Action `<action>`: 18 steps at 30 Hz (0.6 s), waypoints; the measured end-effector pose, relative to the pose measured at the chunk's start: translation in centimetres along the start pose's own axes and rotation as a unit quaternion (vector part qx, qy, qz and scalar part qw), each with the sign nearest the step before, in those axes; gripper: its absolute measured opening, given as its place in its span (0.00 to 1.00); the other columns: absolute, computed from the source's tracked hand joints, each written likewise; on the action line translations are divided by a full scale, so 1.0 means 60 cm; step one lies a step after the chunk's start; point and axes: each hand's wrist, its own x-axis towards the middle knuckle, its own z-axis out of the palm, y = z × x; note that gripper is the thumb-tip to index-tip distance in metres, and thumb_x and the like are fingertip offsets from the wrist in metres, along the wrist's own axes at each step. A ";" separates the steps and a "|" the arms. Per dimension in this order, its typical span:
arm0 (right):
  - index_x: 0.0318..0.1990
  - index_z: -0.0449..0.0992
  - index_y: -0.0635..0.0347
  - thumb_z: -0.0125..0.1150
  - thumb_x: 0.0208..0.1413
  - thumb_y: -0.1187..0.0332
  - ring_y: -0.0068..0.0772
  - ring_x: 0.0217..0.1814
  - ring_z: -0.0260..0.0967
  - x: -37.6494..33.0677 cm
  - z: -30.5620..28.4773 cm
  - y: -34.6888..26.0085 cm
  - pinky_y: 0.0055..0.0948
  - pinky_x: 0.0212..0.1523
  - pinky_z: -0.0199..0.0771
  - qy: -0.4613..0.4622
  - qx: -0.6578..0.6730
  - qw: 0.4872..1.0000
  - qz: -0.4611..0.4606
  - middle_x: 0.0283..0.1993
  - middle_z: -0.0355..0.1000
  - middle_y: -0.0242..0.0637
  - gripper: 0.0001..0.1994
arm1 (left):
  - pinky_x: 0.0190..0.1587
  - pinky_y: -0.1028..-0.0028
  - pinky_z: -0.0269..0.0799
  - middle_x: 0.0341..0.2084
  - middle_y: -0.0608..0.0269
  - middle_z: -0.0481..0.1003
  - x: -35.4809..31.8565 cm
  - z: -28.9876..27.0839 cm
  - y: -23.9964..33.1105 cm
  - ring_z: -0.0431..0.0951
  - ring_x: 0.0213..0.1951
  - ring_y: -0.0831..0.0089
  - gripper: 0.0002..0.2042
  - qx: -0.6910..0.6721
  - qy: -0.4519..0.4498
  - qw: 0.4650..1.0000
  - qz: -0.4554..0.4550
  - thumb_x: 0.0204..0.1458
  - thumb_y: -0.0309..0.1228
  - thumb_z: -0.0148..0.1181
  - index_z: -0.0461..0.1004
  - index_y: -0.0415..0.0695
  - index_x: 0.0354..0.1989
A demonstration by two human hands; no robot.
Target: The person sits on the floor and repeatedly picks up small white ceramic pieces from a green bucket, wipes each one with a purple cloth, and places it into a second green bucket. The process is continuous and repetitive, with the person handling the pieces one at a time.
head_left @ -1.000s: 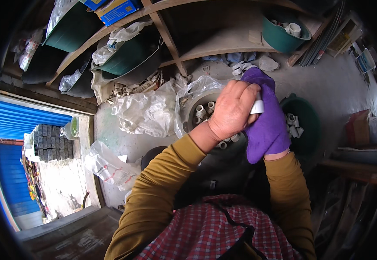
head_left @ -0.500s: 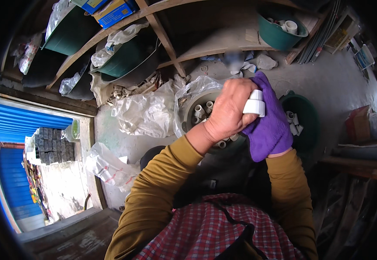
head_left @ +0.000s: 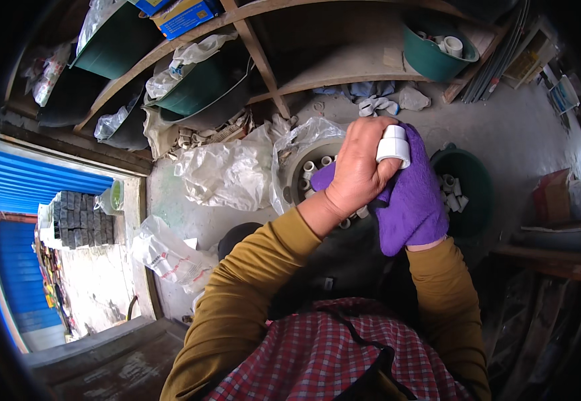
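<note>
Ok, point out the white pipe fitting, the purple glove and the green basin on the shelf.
white pipe fitting (head_left: 393, 144), head view, its side wall
purple glove (head_left: 414, 200), head view, its back
green basin (head_left: 431, 59), head view, its outer wall

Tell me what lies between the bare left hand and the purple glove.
A white pipe fitting, pinched between left hand and purple glove; the head view shows nothing else between them.

Blue boxes (head_left: 182, 15) top shelf — clear bags (head_left: 227, 175) below.

The pipe fitting (head_left: 393, 144) in my bare left hand (head_left: 357, 170) is smooth, matt white plastic. My right hand (head_left: 414, 200) wears a fuzzy purple cloth glove. Beyond my hands, crinkled glossy plastic bags (head_left: 227, 175) lie on rough grey concrete (head_left: 504, 134); above them, worn wooden shelves (head_left: 344, 73).
</note>
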 end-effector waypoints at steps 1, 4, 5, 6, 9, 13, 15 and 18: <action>0.49 0.62 0.62 0.53 0.51 0.70 0.32 0.50 0.63 0.000 0.001 0.014 0.29 0.49 0.62 0.015 -0.001 1.000 0.007 0.44 0.65 0.40 0.17 | 0.42 0.68 0.64 0.37 0.52 0.67 -0.003 -0.003 0.003 0.67 0.38 0.55 0.22 0.028 -0.014 0.999 -0.021 0.41 0.33 0.58 0.65 0.39 0.46; 0.48 0.63 0.62 0.54 0.50 0.70 0.31 0.49 0.63 0.005 -0.022 0.038 0.29 0.49 0.62 0.046 -0.216 0.972 -0.085 0.43 0.66 0.39 0.17 | 0.42 0.67 0.66 0.38 0.52 0.66 0.000 -0.017 0.027 0.67 0.38 0.55 0.26 0.110 -0.067 0.992 0.006 0.36 0.31 0.61 0.63 0.40 0.48; 0.48 0.63 0.62 0.55 0.50 0.71 0.31 0.49 0.63 0.006 -0.030 0.041 0.28 0.49 0.62 0.051 -0.318 0.937 -0.134 0.43 0.66 0.39 0.17 | 0.41 0.65 0.66 0.38 0.52 0.66 0.006 -0.024 0.041 0.67 0.39 0.55 0.28 0.183 -0.079 0.979 0.036 0.32 0.28 0.62 0.63 0.41 0.48; 0.50 0.61 0.63 0.54 0.50 0.70 0.37 0.51 0.62 0.005 -0.037 0.050 0.32 0.51 0.62 0.034 -0.303 0.940 -0.154 0.47 0.64 0.43 0.20 | 0.41 0.65 0.66 0.38 0.53 0.66 0.005 -0.019 0.038 0.67 0.39 0.55 0.28 0.172 -0.073 0.981 0.045 0.31 0.28 0.62 0.64 0.41 0.47; 0.54 0.58 0.65 0.54 0.49 0.67 0.50 0.54 0.60 -0.001 -0.038 0.066 0.38 0.54 0.61 -0.004 -0.244 0.956 -0.166 0.53 0.60 0.52 0.25 | 0.40 0.66 0.66 0.36 0.52 0.67 -0.006 -0.004 0.023 0.67 0.37 0.53 0.24 0.131 -0.046 0.990 0.035 0.32 0.26 0.61 0.65 0.41 0.44; 0.54 0.58 0.65 0.57 0.46 0.68 0.46 0.52 0.61 -0.019 -0.027 0.034 0.36 0.53 0.61 -0.008 -0.158 0.984 -0.077 0.50 0.61 0.49 0.27 | 0.37 0.75 0.65 0.30 0.60 0.68 -0.018 0.008 0.016 0.69 0.32 0.71 0.16 -0.077 -0.008 0.982 -0.173 0.43 0.25 0.51 0.65 0.39 0.43; 0.54 0.58 0.65 0.58 0.45 0.69 0.39 0.49 0.63 -0.019 -0.028 0.006 0.32 0.51 0.62 -0.005 -0.099 0.994 -0.048 0.46 0.64 0.44 0.27 | 0.34 0.80 0.64 0.30 0.66 0.68 0.009 -0.010 0.041 0.66 0.30 0.79 0.16 -0.302 0.004 0.876 -0.375 0.50 0.33 0.44 0.65 0.41 0.46; 0.54 0.56 0.66 0.56 0.43 0.73 0.43 0.50 0.61 -0.017 -0.019 -0.029 0.34 0.50 0.62 -0.015 -0.144 0.989 -0.034 0.46 0.62 0.46 0.27 | 0.32 0.77 0.64 0.30 0.63 0.68 0.023 -0.025 0.021 0.66 0.27 0.75 0.19 -0.418 0.042 0.790 -0.447 0.53 0.39 0.41 0.64 0.40 0.49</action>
